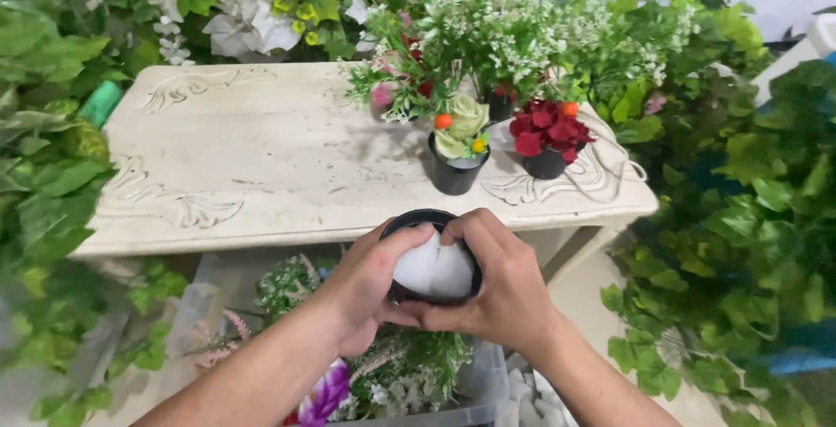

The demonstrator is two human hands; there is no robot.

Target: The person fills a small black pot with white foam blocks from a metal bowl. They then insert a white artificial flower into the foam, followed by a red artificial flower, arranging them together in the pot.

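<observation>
Both my hands hold a small black pot (416,219) in front of the table's near edge. My left hand (370,288) wraps its left side, thumb pressing on the white foam block (433,268) inside the pot. My right hand (501,283) cups the right side, with fingers over the rim and on the foam. On the carved cream table (252,153) stand a black pot with a pale green flower (459,144) and a black pot with red flowers (547,135).
More potted white and pink sprigs (453,35) stand at the table's back right. A clear plastic bin of loose artificial flowers (383,375) sits below my arms. Green leafy foliage (740,218) surrounds the table on left, back and right.
</observation>
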